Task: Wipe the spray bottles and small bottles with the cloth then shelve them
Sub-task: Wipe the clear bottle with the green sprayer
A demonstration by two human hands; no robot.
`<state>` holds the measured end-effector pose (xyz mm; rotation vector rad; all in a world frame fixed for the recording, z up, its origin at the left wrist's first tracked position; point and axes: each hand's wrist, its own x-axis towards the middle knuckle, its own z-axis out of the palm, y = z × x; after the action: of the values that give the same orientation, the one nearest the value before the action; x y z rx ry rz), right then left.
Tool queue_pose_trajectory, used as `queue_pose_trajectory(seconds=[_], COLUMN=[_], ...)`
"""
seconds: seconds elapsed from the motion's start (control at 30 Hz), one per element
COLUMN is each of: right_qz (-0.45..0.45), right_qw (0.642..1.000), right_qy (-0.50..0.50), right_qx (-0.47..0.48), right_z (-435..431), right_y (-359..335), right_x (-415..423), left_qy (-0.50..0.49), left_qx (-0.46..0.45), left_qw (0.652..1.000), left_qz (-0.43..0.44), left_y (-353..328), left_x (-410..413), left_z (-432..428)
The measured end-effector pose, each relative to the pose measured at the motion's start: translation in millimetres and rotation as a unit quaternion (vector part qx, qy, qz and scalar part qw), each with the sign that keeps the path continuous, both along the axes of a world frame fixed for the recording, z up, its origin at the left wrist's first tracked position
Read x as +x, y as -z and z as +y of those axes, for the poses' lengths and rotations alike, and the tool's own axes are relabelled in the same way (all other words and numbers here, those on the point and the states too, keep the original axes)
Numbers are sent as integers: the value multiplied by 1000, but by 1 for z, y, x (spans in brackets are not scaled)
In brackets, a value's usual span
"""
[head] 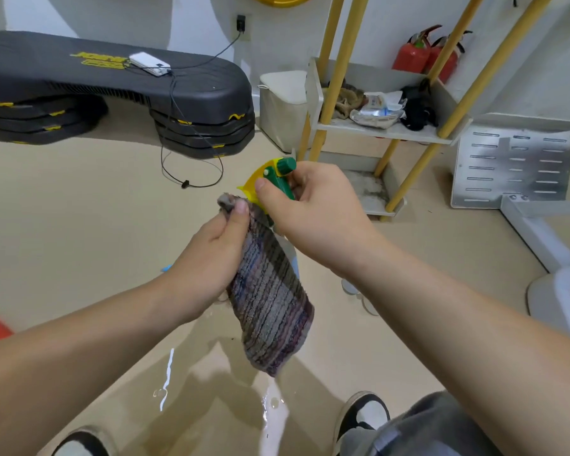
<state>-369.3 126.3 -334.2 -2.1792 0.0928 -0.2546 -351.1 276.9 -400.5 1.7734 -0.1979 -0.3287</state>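
My right hand [313,212] grips a spray bottle by its green and yellow trigger head [272,177], held up in front of me. The bottle's body is hidden behind a striped grey-purple cloth [270,301] that hangs down over it. My left hand [211,261] holds the cloth near its top, thumb pressed on the bunched upper edge just left of the trigger. Behind the hands stands a white shelf unit [389,130] with yellow poles.
The shelf's middle tier carries rags, a crumpled packet and a black item. A white bin [282,106] stands left of it, red extinguishers [422,55] behind. Black stacked step platforms [112,93] with a cable fill the left. A perforated metal panel [514,166] and white frame lie right.
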Motion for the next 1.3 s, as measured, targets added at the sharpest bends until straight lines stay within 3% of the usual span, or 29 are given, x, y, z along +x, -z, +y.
queue_pose_trajectory(seconds=[0.13, 0.27, 0.37, 0.43, 0.5, 0.6, 0.77, 0.87, 1.07, 1.17, 1.3], right_qz=[-8, -7, -6, -8, -1, 5, -3, 1, 98, 155, 212], right_qw=[1000, 1000, 1000, 999, 998, 996, 996, 993, 979, 969, 963], right_qy=[-1, 3, 14, 18, 20, 36, 72, 102, 146, 140, 136], right_qx=[-28, -1, 27, 44, 63, 79, 60, 59, 100, 128, 98], right_z=[5, 7, 7, 6, 4, 6, 13, 11, 5, 9, 20], right_y=[6, 8, 6, 3, -1, -8, -19, -24, -15, -12, -4], right_x=[1, 4, 8, 7, 5, 0, -6, -13, -34, -48, -57], left_qy=[22, -5, -4, -14, -36, -22, -15, -22, 8, 35, 71], left_qx=[47, 170, 157, 97, 20, -117, -164, -136, 57, 236, 226], left_qw=[998, 977, 977, 994, 990, 929, 899, 913, 954, 963, 971], left_qz=[-47, -127, -145, -49, 132, 351, 405, 385, 296, 127, -30], left_y=[0, 8, 9, 17, 25, 24, 12, 5, 8, 5, -15], left_x=[-6, -1, 0, 1, 2, -12, -40, -39, -39, -44, -51], left_z=[-4, -3, 1, 4, 8, 13, 13, 14, 26, 24, 7])
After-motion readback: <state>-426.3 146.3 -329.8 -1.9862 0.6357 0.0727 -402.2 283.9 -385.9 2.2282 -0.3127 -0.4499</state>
